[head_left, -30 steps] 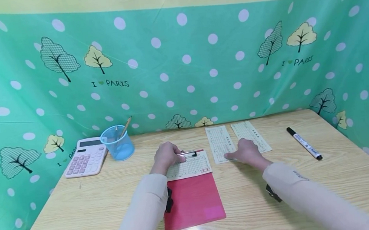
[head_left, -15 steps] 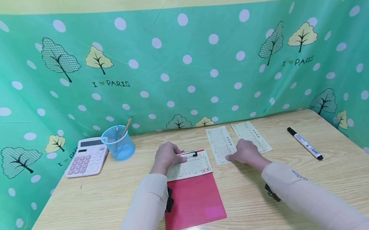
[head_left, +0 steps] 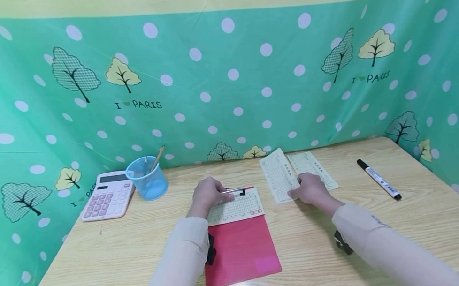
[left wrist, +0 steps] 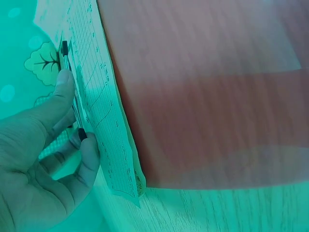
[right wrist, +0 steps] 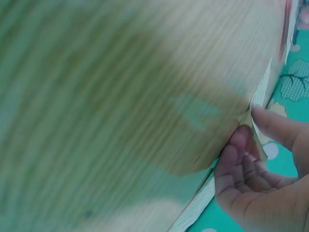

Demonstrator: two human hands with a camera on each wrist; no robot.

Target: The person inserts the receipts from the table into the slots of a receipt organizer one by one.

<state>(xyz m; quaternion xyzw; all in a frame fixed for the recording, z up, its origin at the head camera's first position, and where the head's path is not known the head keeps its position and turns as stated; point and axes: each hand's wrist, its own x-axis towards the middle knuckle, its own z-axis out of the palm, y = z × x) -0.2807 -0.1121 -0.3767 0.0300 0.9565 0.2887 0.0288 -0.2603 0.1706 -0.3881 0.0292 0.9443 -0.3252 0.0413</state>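
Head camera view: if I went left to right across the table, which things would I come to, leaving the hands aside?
Pink-and-white calculator, blue pencil cup, red clipboard, left paper slip, right paper slip, black-capped marker.

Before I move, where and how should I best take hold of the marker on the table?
Probably pinch the marker mid-barrel from above, across its long sides: it is slim, lies on its side at a slant and apart from other things. The right hand is nearer but pinches a paper slip.
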